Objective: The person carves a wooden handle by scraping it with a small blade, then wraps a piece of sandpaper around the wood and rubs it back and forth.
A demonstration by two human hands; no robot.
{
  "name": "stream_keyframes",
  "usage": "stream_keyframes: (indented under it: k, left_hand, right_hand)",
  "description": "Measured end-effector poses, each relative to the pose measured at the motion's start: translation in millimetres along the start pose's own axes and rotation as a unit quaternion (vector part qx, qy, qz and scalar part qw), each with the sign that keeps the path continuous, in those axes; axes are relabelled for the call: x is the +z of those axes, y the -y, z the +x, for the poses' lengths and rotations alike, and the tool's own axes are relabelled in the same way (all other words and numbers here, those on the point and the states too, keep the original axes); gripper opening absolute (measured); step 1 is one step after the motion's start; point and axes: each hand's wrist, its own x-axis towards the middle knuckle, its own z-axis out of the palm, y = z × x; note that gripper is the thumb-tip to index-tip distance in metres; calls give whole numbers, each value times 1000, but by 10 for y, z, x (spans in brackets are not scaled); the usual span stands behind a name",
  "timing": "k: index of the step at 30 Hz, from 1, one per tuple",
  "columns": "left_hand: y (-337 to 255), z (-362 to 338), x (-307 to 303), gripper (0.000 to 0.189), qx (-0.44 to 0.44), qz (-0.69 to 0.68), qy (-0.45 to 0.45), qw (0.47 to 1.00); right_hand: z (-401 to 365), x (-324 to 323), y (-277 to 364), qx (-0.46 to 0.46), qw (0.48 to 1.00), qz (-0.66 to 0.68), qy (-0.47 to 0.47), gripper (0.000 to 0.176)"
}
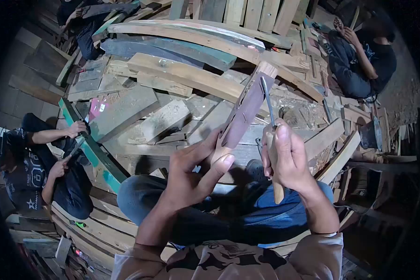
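Note:
My left hand (191, 170) is closed around the lower end of a wooden block (245, 112), which tilts up and away to the right. Its broad face is purplish brown, while the far end and the part by my thumb show pale wood. In my right hand (287, 156) is a slim chisel (268, 100) with a wooden handle that sticks out below my fist. The metal shaft points away from me, and its tip overlaps the upper part of the block's face in this view. Both hands are above my crossed legs.
Planks and offcuts (168, 119) lie in front of me, with long curved boards (186, 37) beyond. To the left, a person (37, 168) holds a green-edged beam (98, 154). Another person (364, 60) sits at far right, and a third (81, 28) at far left.

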Motion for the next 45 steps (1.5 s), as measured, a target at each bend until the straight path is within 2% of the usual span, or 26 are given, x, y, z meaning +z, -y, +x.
stream_keyframes:
  k: [1, 3, 5, 8, 10, 11, 13, 17, 18, 19, 21, 23, 25, 27, 29, 31, 35, 37, 41, 43, 45]
  left_hand:
    - [-10, -9, 10, 51, 0, -1, 0, 1000]
    - [-29, -3, -2, 52, -61, -39, -22, 997]
    - [6, -20, 2, 51, -8, -7, -9, 1000]
    - [-14, -34, 33, 51, 12, 1, 13, 1000]
    - [-34, -3, 20, 51, -65, -47, -24, 996]
    - [-26, 11, 7, 51, -63, -44, -25, 997]
    - [3, 2, -2, 51, 12, 31, -21, 999]
    - [-49, 18, -9, 51, -17, 14, -20, 1000]
    - [-93, 16, -9, 51, -63, 6, -25, 998]
    - [-72, 16, -15, 51, -62, 7, -25, 998]
    - [-12, -7, 1, 51, 7, 34, 15, 999]
    - [9, 13, 38, 51, 4, 29, 10, 1000]
    - [59, 42, 33, 50, 36, 51, -31, 998]
    - [46, 52, 3, 51, 47, 61, -17, 997]
    - [-19, 31, 4, 51, -5, 48, 8, 999]
    - [34, 39, 38, 52, 12, 24, -5, 1000]
    - [80, 36, 54, 51, -13, 13, -6, 1000]
    - [101, 35, 53, 51, 23, 17, -7, 1000]
    - [52, 48, 37, 51, 9, 8, -3, 1000]
    - [40, 42, 23, 51, -11, 9, -6, 1000]
    - [4, 23, 12, 51, -32, 11, -10, 999]
  right_hand:
    - [-21, 38, 9, 3, 1000, 3, -5, 38]
    - [-21, 68, 15, 15, 1000, 6, -11, 38]
    - [-6, 8, 25, -2, 1000, -8, 1, 39]
    - [-14, -5, 54, 0, 1000, 23, -10, 38]
    - [-34, 33, 19, 8, 1000, 15, -7, 38]
    - [-32, 55, 2, 20, 1000, 10, -1, 38]
    - [-5, 37, 72, 18, 1000, -2, -2, 40]
    - [-20, 46, 61, 6, 999, 43, 3, 41]
    - [-23, 52, 56, 22, 999, 41, 1, 40]
    - [-25, 53, 49, 40, 998, 40, 1, 40]
    - [-26, 16, 106, 27, 999, 38, 14, 43]
    - [-50, 23, 151, 72, 994, 78, 1, 46]
    - [-38, 16, 131, 70, 994, 80, 21, 51]
    - [-38, -4, 153, 99, 993, 61, 30, 54]
    - [-31, -32, 133, 104, 990, 82, 41, 57]
    - [-24, -35, 101, 90, 983, 146, 67, 56]
    - [-9, -49, 10, 92, 981, 160, 63, 60]
    - [0, -51, 26, 111, 976, 177, 67, 63]
    - [22, -81, 56, 134, 953, 252, 103, 63]
    - [35, -90, 43, 167, 925, 319, 125, 63]
    - [13, -49, 46, 160, 934, 295, 122, 57]
